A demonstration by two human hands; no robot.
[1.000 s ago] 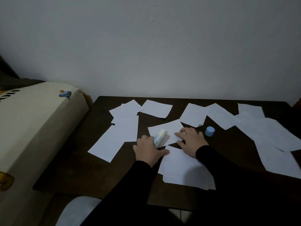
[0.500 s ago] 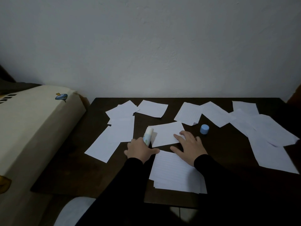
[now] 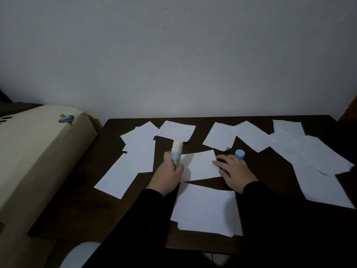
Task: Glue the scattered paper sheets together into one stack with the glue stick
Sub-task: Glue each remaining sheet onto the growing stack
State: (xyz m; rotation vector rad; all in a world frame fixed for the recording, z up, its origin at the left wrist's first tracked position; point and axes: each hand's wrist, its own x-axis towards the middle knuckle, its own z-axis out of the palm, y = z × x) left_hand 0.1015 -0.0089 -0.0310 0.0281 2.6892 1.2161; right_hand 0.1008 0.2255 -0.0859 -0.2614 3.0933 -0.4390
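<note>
Honestly, left hand [image 3: 167, 176] is gripping the uncapped glue stick [image 3: 176, 152] while right hand [image 3: 234, 170], fingers spread, is pinning the sheet [image 3: 201, 165]; any slipping risks smearing the worktop [image 3: 81, 200].

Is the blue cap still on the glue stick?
No, the blue cap stands on the dark table beside the right hand, while the left hand holds the uncapped glue stick.
</note>
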